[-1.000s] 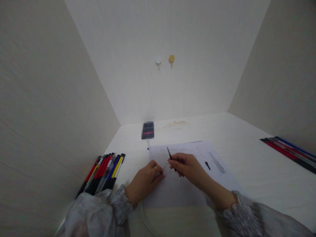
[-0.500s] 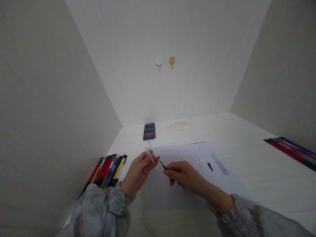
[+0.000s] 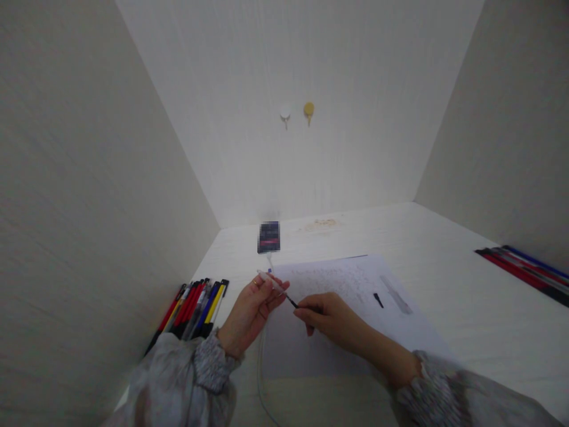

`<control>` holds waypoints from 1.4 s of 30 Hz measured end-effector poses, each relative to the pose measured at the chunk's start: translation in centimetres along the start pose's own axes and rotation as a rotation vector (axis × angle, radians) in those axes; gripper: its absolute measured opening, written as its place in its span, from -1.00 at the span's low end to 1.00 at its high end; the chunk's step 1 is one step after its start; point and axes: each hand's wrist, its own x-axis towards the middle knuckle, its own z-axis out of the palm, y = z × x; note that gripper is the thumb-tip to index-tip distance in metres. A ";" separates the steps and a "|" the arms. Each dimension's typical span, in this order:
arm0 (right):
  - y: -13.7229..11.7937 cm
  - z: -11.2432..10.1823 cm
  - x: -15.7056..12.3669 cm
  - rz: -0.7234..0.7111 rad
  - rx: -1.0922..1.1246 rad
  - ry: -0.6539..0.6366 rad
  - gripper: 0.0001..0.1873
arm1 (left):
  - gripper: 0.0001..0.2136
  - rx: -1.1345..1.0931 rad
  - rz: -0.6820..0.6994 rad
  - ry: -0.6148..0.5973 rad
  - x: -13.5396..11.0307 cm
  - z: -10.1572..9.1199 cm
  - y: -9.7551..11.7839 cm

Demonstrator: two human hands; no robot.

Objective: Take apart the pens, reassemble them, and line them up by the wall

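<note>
A pale, translucent pen barrel (image 3: 272,282) is pinched between the thumb and fingers of my left hand (image 3: 249,308). My right hand (image 3: 331,317) is closed on a thin, dark pen part (image 3: 291,302), which looks like a refill with a black grip. Its tip meets the lower right end of the barrel; how far it sits inside I cannot tell. Both hands are above a sheet of paper (image 3: 306,359) bearing faint writing. On that sheet, right of my right hand, lie a small black piece (image 3: 378,300) shaped like a pen clip or cap, and a translucent grey strip (image 3: 396,295).
Several coloured pens (image 3: 195,305) lie in a row by the left wall. More pens, or pen parts (image 3: 524,273), rest along the right wall. A phone (image 3: 269,237) with a white cable (image 3: 261,379) stands near the back wall, which carries two hooks (image 3: 309,110).
The barrel has tilted flatter in my left hand, lining up with the dark part. The gap between the dark part's tip and the barrel has closed.
</note>
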 end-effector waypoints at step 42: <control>2.0 -7.9 -3.1 0.375 -1.187 0.045 -0.74 | -0.87 0.380 0.045 -0.187 -0.8 0.4 -1.1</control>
